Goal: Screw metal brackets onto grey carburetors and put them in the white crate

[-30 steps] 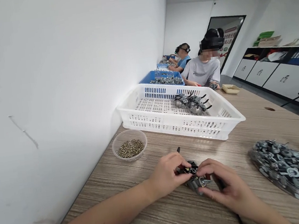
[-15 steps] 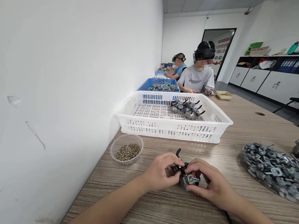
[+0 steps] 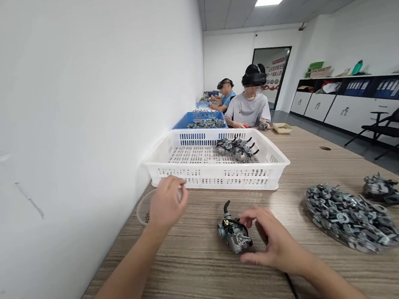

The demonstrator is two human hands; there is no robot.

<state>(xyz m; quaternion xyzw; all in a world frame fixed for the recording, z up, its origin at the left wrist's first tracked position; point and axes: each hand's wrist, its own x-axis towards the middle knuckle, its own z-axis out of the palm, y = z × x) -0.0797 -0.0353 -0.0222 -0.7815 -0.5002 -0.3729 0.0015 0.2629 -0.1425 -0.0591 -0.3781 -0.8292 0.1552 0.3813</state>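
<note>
Where the hands work: at a wood-grain table (image 3: 216, 283) set against a white wall, seen from the person's own head.
Left hand (image 3: 166, 203): raised over a clear bowl (image 3: 141, 212) near the wall, which it mostly hides. Its fingers are curled with the tips drawn close together. Whether they hold anything cannot be told.
Right hand (image 3: 274, 244): resting on the table just beside a small metal carburetor (image 3: 234, 231). The thumb and forefinger are spread wide, with their tips at the carburetor's side.
Tool: a thin dark tool (image 3: 292, 287) runs out from under the right palm. Whether the other fingers grip it is hidden.
Carburetor: it stands on the table between the two hands, close to the right one and well apart from the left.
Step in hand: judging by the pose, the left hand is at the bowl for a small piece while the right hand keeps the carburetor steady.
Next move calls for: a fine pinch on one small piece only, and a firm hold so the carburetor does not tip.
Behind: a white basket (image 3: 221, 178) holds a few more carburetors (image 3: 235, 147).
Right side: a heap of small metal parts (image 3: 349, 216) lies on the table.
Farther along: a co-worker (image 3: 248, 107) sits at the same table.
</note>
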